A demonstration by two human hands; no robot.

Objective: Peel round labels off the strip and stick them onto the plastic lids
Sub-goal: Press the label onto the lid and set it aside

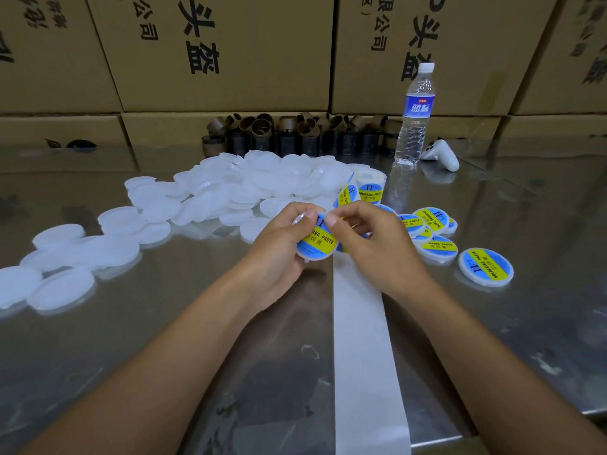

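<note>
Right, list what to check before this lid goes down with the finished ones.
1. Lid secure: left hand grips the lid. Ok.
2. Label placed: the label covers the lid's face, text readable. Ok.
3. Upper edge stuck flat: right hand pinches there and hides it. Cannot tell.
4. Drop spot: bare table in front of the labelled lids. Ok.
5. Next blanks: pile of plain lids lies to the left. Ok.
6. Labels left: the roll behind the hands shows printed labels. Ok.
</note>
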